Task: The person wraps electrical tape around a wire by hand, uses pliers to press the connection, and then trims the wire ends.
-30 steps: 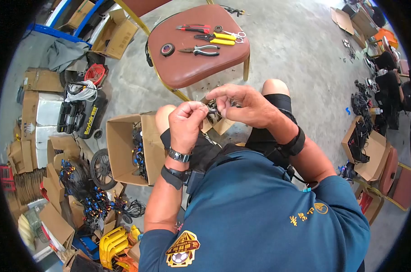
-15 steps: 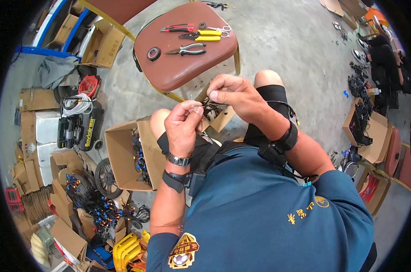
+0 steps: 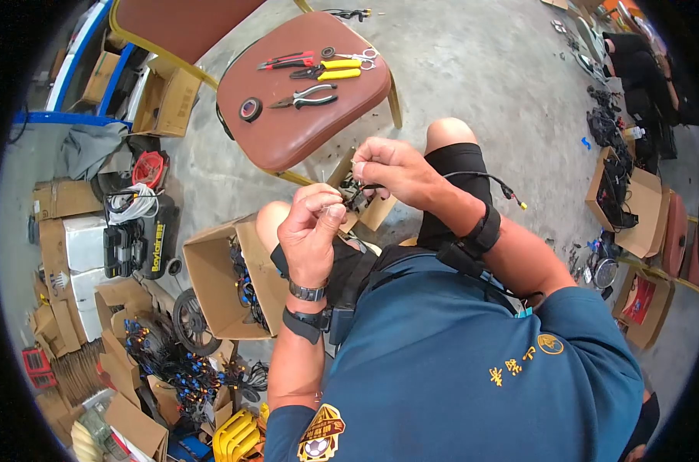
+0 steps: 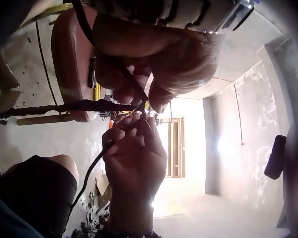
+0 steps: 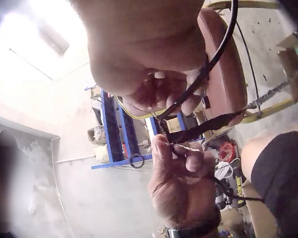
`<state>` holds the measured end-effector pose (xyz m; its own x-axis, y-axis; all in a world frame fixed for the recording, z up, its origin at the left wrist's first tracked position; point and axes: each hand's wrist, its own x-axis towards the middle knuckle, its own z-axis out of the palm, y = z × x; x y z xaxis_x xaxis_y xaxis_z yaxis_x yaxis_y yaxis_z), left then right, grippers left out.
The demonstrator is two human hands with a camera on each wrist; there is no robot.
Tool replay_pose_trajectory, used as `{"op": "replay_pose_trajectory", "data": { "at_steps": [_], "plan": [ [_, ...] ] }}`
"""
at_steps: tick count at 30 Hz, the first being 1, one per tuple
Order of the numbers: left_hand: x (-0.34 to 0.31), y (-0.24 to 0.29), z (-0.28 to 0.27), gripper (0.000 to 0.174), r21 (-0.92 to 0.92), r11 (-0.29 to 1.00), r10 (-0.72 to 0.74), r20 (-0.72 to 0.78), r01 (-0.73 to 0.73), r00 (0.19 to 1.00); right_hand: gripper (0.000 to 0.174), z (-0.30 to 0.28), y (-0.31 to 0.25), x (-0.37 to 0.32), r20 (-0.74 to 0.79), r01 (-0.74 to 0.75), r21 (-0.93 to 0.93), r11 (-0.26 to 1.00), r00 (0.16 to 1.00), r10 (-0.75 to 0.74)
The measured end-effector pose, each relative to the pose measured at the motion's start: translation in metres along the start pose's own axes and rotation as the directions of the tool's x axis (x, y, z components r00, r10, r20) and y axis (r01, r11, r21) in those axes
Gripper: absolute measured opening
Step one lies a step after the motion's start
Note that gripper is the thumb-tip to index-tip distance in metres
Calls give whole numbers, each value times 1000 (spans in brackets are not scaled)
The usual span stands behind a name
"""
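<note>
Both hands meet in front of the knees, fingertips a short gap apart in the head view. My left hand [image 3: 311,235] pinches the end of a taped black wiring harness [image 5: 203,130]. From that hand's fingers a pale bare wire strand [image 5: 186,147] sticks out. My right hand [image 3: 399,173] grips a thin black cable [image 5: 211,67] near its end, with fine wires between thumb and fingertips. This cable runs back over the right wrist, and its yellow-tipped connector [image 3: 522,205] hangs beyond the right knee. The fingers partly hide where the wires meet.
A red-brown chair [image 3: 288,142] ahead bears pliers [image 3: 307,98], yellow-handled wire strippers [image 3: 330,71], scissors [image 3: 357,56], a red cutter [image 3: 288,61] and a tape roll [image 3: 250,109]. An open carton [image 3: 211,289] with cables stands by the left knee.
The hands have drawn slightly apart from their earlier touching pose. The right fingers have curled in to a pinch, and the cable's connector end has come into sight beyond the right knee.
</note>
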<state>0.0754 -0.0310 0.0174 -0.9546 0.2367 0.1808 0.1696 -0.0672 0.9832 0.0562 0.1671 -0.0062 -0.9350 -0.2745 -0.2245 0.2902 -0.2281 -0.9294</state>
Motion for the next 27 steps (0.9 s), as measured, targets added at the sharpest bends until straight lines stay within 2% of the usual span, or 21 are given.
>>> {"op": "replay_pose_trajectory", "data": {
  "at_steps": [2, 5, 8, 11, 14, 15, 16, 17, 20, 23, 27],
  "plan": [
    [-2, -5, -1, 9, -26, 998, 52, 6, -52, 999, 10, 2, 1, 0, -23, 9, -8, 1000, 1000, -9],
    [-2, -11, -6, 13, 21, 992, 124, 19, -124, 992, 10, 2, 8, 2, -18, 130, -92, 987, 991, -132],
    [-4, -5, -5, 15, 9, 998, 59, 41, -59, 997, 14, 6, 6, -1, -61, 135, -80, 988, 988, -140],
    [-6, -4, -1, 14, -117, 993, 12, 27, -9, 1000, 14, 8, 7, -2, -66, 159, -114, 981, 984, -167],
    [-6, -4, -3, 14, -33, 999, -16, 26, 17, 1000, 14, 5, 19, 4, -67, 181, -63, 981, 980, -185],
    [-7, -5, -5, 13, -18, 999, -32, 49, 32, 998, 17, 4, 16, 3, -92, 191, -201, 961, 973, -213],
    [-9, -5, -5, 12, -11, 999, -51, 42, 52, 998, 19, 3, 17, 5, -97, 247, -253, 935, 955, -279],
    [-9, -7, -6, 12, -15, 999, -41, 52, 42, 998, 18, -1, 14, 2, -58, 226, -321, 920, 965, -257],
    [-10, -11, -8, 12, -33, 998, -44, 69, 46, 997, 18, 0, 2, -5, -35, 98, -203, 974, 994, -107],
    [-9, -12, -7, 11, -18, 998, -54, 68, 55, 996, 20, 1, -8, -10, -34, -9, -190, 982, 999, 3],
    [-9, -10, -8, 6, 44, 994, -100, 37, 99, 994, 22, -1, 8, -6, -12, 89, -204, 975, 996, -93]
  ]
}}
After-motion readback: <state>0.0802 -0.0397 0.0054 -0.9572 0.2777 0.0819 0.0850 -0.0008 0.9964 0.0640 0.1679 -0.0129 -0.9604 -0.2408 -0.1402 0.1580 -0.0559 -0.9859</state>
